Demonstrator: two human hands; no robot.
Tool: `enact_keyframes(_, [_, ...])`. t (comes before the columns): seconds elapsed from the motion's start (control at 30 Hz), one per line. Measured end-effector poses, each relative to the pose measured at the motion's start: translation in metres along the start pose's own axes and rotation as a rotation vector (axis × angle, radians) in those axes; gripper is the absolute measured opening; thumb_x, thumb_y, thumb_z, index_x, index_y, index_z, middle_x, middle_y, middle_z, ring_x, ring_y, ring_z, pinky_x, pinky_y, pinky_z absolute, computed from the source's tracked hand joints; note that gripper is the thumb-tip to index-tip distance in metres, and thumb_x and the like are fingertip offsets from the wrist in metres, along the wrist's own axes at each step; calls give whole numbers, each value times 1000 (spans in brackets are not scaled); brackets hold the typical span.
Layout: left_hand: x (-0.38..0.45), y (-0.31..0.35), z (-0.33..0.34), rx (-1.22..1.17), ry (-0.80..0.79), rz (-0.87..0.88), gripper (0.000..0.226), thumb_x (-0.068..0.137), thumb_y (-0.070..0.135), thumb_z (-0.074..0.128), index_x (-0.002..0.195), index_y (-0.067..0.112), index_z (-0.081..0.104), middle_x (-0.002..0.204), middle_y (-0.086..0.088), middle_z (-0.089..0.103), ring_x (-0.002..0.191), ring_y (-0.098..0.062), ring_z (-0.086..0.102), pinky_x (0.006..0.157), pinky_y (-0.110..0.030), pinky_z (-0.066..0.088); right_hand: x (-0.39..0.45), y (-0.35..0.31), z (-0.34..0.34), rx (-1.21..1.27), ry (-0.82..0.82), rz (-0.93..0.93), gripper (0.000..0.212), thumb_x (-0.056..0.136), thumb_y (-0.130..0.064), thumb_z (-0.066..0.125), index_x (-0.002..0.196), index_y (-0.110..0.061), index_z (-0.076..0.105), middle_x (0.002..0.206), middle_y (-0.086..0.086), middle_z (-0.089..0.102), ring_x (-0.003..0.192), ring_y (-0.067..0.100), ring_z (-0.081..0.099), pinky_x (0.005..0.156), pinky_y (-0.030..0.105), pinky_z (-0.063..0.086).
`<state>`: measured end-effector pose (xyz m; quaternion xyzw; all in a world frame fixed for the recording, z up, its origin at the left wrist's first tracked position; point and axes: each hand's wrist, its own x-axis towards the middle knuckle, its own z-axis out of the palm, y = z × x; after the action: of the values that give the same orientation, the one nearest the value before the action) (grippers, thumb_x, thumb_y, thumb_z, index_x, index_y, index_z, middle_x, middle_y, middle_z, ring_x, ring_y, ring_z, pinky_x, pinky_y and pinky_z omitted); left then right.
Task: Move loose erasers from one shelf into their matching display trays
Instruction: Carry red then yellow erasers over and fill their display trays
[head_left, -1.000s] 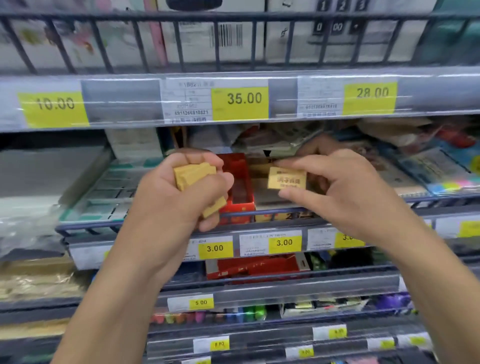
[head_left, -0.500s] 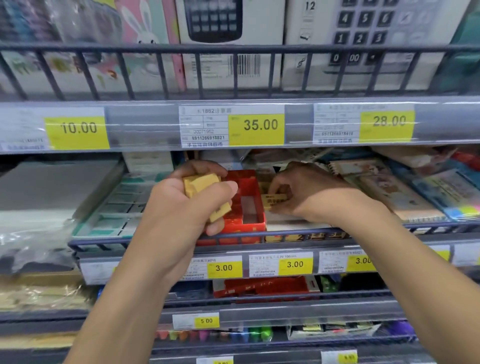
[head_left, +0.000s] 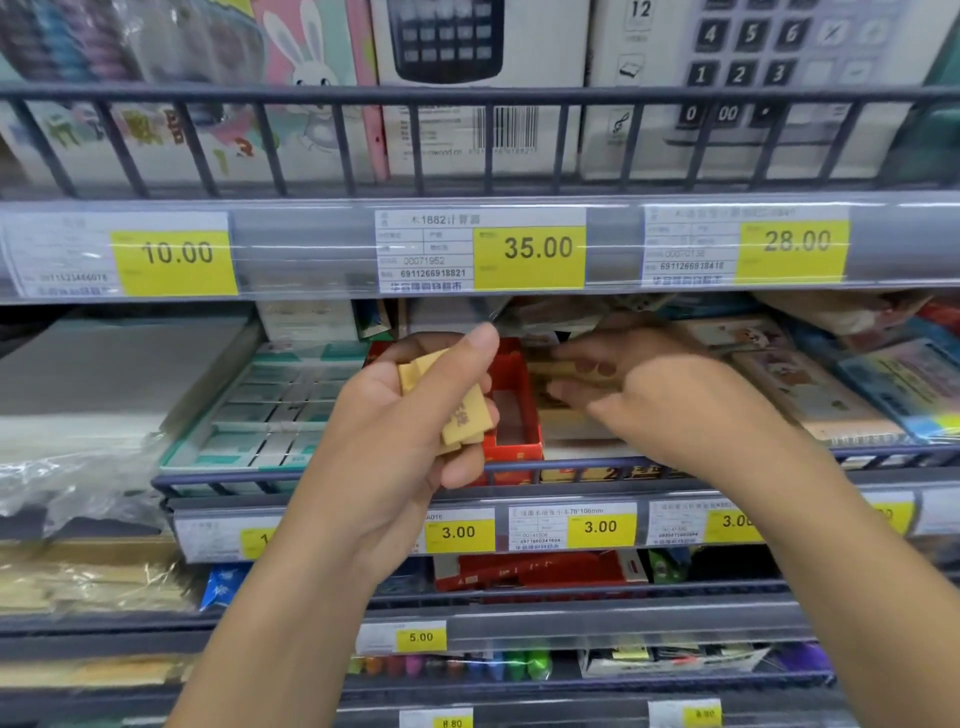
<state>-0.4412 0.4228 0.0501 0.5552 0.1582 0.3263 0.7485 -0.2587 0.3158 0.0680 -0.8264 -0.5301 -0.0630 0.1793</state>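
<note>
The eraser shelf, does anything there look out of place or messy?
Yes. The left hand grips a loose bunch of yellow erasers outside any tray, and the red tray beside it looks mostly empty. Behind it, packets lie jumbled. The right hand is blurred; its hold is unclear.

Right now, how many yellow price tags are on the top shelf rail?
3 on the top rail: the 10.00 tag at left, the 35.00 tag in the middle, the 28.00 tag at right. More may lie beyond the frame.
</note>
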Motion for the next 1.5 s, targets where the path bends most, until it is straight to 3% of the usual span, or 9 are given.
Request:
enact_keyframes(0.13, [-4, -4, 5, -61, -3, -19, 48, 63, 59, 90, 86, 18, 79, 77, -8, 63, 59, -13, 55, 34, -18, 34, -38, -30, -9, 575, 159, -258, 43, 85, -50, 66, 127, -43, 60, 101, -15, 64, 90, 7, 63, 71, 19, 51])
enact_keyframes(0.27, [-8, -5, 11, -34, -4, -32, 84, 64, 69, 77, 109, -1, 66, 70, -8, 67, 49, -12, 57, 33, -17, 36, -46, -45, -2, 495, 82, -367, 63, 85, -43, 71, 143, -41, 46, 104, -18, 43, 97, 2, 52, 82, 14, 44])
enact_keyframes(0.53, [-16, -8, 3, -13, -69, -16, 66, 83, 68, 71, 108, 7, 72, 79, -8, 66, 54, -10, 52, 38, -18, 38, -47, -44, 7, 672, 182, -343, 53, 84, -35, 77, 133, -37, 57, 106, -7, 53, 96, 19, 59, 72, 28, 53])
enact_keyframes(0.77, [-19, -9, -2, 117, -19, 55, 14, 82, 37, 79, 84, 23, 77, 76, -9, 69, 55, -11, 54, 36, -20, 34, -50, -35, 8, 739, 65, -312, 62, 88, -41, 66, 143, -50, 41, 105, -9, 49, 96, 17, 59, 78, 31, 53])
enact_keyframes(0.93, [-18, -15, 1, 145, -16, 67, 17, 81, 37, 81, 85, 22, 77, 70, -9, 66, 50, -10, 50, 38, -19, 36, -53, -37, 10, 559, 235, -294, 58, 90, -36, 68, 145, -35, 48, 103, -17, 47, 101, 3, 55, 83, 12, 42])
enact_keyframes(1.07, [-15, -18, 3, 140, 23, 48, 29, 76, 46, 86, 89, 22, 76, 70, -8, 67, 51, -13, 50, 41, -20, 39, -48, -28, 5, 491, 273, -214, 52, 90, -33, 66, 140, -34, 51, 102, -14, 60, 87, 6, 59, 73, 17, 48])
enact_keyframes(1.17, [-10, -17, 1, 116, 85, 29, 41, 75, 46, 79, 100, 14, 68, 72, -6, 69, 49, -15, 47, 44, -21, 42, -37, -10, -4, 463, 244, -25, 28, 86, -36, 67, 114, -36, 66, 87, -12, 71, 72, 6, 64, 61, 29, 55])
enact_keyframes(1.27, [-6, -15, -3, 139, 97, 28, 49, 77, 43, 78, 106, 6, 66, 74, -5, 69, 46, -16, 46, 45, -20, 43, -24, 13, -12, 352, 159, 48, 16, 83, -35, 66, 81, -51, 66, 58, -20, 63, 54, -2, 58, 43, 13, 39])
enact_keyframes(1.5, [-3, -13, -2, 156, 34, 30, 43, 83, 40, 73, 104, 2, 72, 89, -12, 79, 52, -16, 61, 42, -22, 46, 1, 39, -5, 126, -127, 6, 35, 88, -38, 71, 118, -52, 59, 106, -23, 52, 93, 4, 52, 76, 14, 40])
